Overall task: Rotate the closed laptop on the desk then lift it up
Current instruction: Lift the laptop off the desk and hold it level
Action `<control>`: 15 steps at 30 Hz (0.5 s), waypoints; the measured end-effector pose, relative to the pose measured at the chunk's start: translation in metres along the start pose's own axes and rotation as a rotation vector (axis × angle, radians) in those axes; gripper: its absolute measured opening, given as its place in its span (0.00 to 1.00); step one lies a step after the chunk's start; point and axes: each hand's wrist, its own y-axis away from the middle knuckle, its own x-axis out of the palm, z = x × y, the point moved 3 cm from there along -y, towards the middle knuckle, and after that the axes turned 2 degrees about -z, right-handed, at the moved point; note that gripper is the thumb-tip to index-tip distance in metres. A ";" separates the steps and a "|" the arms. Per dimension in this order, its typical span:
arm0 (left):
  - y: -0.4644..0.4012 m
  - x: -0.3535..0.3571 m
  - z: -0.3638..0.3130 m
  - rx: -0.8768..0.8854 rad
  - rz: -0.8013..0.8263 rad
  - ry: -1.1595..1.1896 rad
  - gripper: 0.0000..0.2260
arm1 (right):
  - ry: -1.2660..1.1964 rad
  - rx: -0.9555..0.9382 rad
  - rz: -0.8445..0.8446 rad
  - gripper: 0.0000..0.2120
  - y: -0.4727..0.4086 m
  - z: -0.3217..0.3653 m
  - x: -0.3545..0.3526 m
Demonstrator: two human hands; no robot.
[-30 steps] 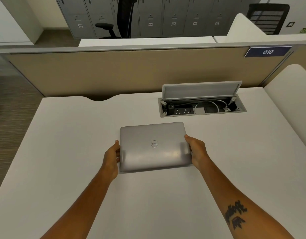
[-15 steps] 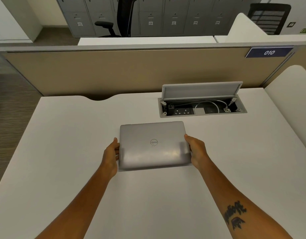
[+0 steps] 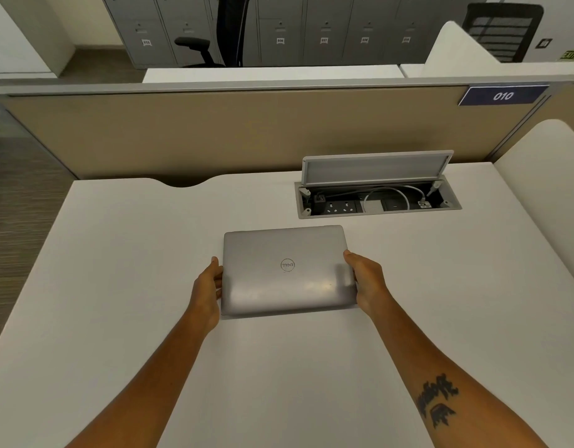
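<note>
A closed silver laptop (image 3: 287, 270) lies near the middle of the white desk (image 3: 117, 270), its round logo reading upside down to me. My left hand (image 3: 208, 286) grips its left edge, thumb along the side. On the opposite edge my right hand (image 3: 366, 278) holds on the same way. The laptop looks flat on the desk or barely off it; I cannot tell which. Its long sides run roughly parallel to the desk's front edge.
Behind the laptop an open cable box (image 3: 378, 202) with raised lid (image 3: 376, 168) holds sockets and a white cable. A beige partition (image 3: 214, 130) closes the desk's far side. A white side panel (image 3: 551, 176) stands at right. Floor drops off at left.
The laptop and both hands have shifted very slightly toward the far side of the desk. The grip on both edges is the same.
</note>
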 end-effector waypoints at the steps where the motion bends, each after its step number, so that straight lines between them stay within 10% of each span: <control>1: 0.000 0.000 0.000 0.002 -0.001 0.000 0.19 | 0.001 -0.002 -0.003 0.16 0.001 0.000 0.000; 15: 0.003 0.000 0.001 0.008 -0.002 0.003 0.20 | 0.031 -0.011 -0.018 0.03 0.014 0.005 0.004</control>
